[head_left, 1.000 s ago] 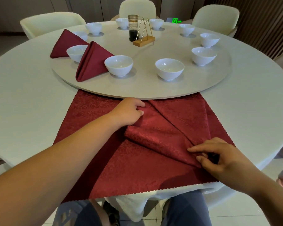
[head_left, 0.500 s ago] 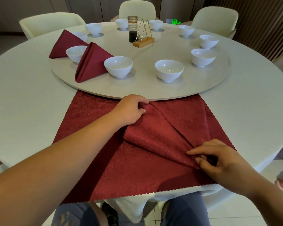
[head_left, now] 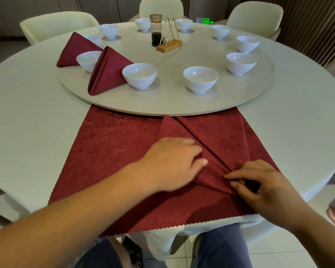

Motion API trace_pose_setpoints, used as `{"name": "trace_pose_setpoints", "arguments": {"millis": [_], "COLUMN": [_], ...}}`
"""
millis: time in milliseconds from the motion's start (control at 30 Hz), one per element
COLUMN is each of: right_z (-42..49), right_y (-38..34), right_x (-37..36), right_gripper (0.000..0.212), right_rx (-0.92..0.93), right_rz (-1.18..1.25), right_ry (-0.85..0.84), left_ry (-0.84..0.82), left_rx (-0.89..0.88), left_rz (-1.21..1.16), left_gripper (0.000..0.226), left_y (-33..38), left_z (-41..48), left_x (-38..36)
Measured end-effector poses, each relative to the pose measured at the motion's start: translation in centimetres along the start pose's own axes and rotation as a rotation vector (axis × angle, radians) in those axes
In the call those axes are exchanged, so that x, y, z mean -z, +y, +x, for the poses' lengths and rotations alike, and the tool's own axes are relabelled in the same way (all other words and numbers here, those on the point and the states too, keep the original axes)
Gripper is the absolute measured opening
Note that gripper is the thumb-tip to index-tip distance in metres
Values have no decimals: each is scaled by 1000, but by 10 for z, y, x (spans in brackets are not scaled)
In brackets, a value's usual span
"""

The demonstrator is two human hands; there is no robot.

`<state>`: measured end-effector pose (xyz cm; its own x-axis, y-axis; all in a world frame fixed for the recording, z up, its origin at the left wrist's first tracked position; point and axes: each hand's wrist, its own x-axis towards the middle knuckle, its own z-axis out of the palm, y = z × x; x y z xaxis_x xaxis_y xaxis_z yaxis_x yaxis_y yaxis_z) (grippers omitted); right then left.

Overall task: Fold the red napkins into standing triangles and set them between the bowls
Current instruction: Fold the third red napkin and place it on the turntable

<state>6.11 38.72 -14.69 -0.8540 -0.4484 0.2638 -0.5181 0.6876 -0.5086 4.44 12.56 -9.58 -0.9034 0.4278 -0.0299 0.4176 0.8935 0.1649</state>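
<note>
A large red napkin [head_left: 114,151] lies spread on the near part of the table, its front edge hanging over the rim. A flap is folded across it in a diagonal crease, with its tip [head_left: 165,120] at the turntable's edge. My left hand [head_left: 172,161] rests on that flap, blurred with motion. My right hand [head_left: 259,186] pinches the crease's near end between thumb and forefinger. Two folded red triangles [head_left: 108,72] [head_left: 74,51] stand between white bowls [head_left: 139,77] on the left of the turntable [head_left: 182,105].
Several more white bowls [head_left: 200,79] ring the turntable with gaps between them. A dark sauce bottle [head_left: 156,29] and a wooden stand with metal rods [head_left: 169,45] sit at its centre. Cream chairs [head_left: 255,16] surround the white-clothed table [head_left: 27,113].
My left hand let go of the flap's far tip at the turntable's edge and slid down the flap toward my right hand. The flap now lies flatter. My right hand stayed put.
</note>
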Motion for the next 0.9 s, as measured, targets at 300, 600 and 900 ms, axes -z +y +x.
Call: {"name": "trace_pose_setpoints", "arguments": {"millis": [300,600,900], "right_z": [-4,-3,-4], "right_y": [3,4,5], "right_x": [-1,-8,-7], "right_gripper": [25,26,17], "right_rx": [-7,27,30], "right_rz": [-10,-26,8], "right_ry": [6,25,-11], "left_ry": [-136,-16,-24], "left_rx": [30,146,255], "left_rz": [93,33,-3], "left_gripper": [68,71,64], "left_y": [12,63,18], "left_z": [-7,-7,-29], "left_x": [-35,-62,-58]}}
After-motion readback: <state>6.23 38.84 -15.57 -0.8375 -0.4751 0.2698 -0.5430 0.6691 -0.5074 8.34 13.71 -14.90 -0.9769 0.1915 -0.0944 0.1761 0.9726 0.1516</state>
